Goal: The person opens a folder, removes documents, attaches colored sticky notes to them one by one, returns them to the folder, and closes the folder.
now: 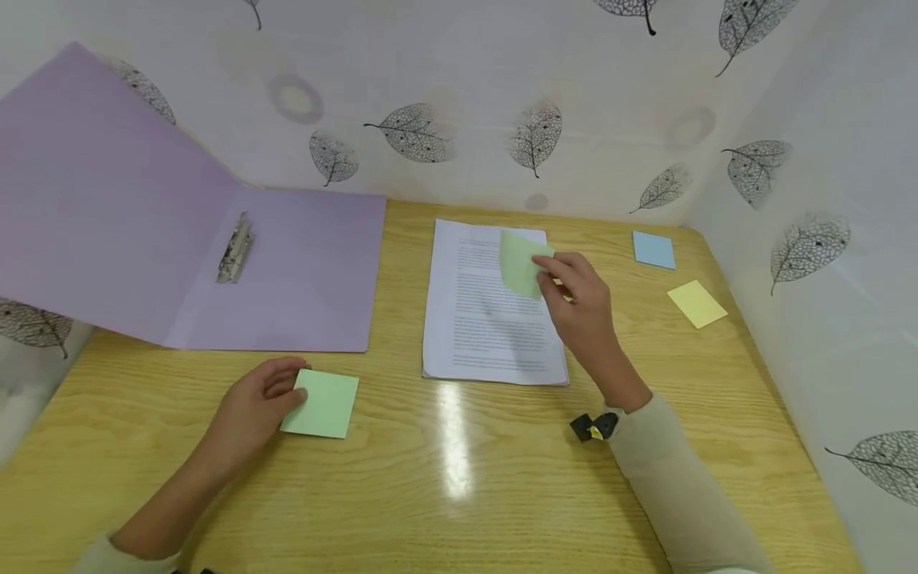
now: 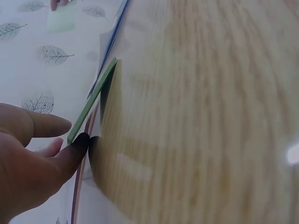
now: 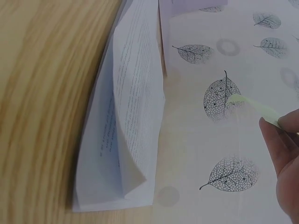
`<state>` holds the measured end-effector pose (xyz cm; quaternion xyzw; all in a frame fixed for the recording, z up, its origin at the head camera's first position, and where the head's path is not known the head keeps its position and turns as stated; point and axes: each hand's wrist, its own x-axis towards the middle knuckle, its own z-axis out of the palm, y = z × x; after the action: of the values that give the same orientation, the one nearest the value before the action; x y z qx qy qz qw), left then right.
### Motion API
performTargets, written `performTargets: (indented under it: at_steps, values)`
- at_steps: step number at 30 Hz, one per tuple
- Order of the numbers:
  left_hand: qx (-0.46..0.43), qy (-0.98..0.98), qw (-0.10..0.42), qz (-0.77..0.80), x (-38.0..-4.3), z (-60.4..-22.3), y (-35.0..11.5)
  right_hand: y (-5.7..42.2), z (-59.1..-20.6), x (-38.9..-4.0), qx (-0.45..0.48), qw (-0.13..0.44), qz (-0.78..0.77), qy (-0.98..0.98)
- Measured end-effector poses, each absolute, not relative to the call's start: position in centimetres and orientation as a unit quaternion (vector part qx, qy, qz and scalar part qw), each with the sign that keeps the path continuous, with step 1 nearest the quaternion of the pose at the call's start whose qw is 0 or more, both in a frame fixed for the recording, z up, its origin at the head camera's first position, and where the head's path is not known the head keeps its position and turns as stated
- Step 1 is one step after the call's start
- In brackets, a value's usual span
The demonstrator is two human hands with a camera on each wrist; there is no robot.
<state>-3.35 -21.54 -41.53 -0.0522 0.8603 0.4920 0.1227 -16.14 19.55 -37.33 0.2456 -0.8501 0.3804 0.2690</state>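
My left hand pinches a pad of green sticky notes by its left edge, low over the table in front of a purple folder. In the left wrist view the pad shows edge-on, tilted, between thumb and fingers. A single green sticky note is pinched at its right edge between the thumb and fingertips of my right hand. It overlaps the upper right of a stack of printed pages in the head view. In the right wrist view the note looks thin and curved.
The purple ring-clip folder lies spread at the left, its cover leaning up against the leaf-patterned wall. A blue sticky pad and a yellow one lie at the right of the wooden table.
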Motion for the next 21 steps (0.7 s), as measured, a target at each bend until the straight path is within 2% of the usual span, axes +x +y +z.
performTargets:
  at_steps: [6,10,16,21]
  values:
    - [-0.027,0.859,0.064,0.508,-2.9,-41.4,-21.7,19.6,-37.2,-16.2,0.248,0.277,0.380,-0.847]
    - [-0.010,0.846,0.054,0.530,-3.3,-40.9,-21.0,19.5,-37.4,-16.1,0.254,0.275,0.400,-0.837]
    - [0.053,0.798,0.089,0.593,-6.5,-39.8,-17.3,18.7,-37.5,-15.6,0.258,0.252,0.449,-0.817]
    - [0.099,0.719,0.148,0.672,-10.3,-38.6,-12.3,18.0,-37.6,-15.1,0.261,0.226,0.478,-0.807]
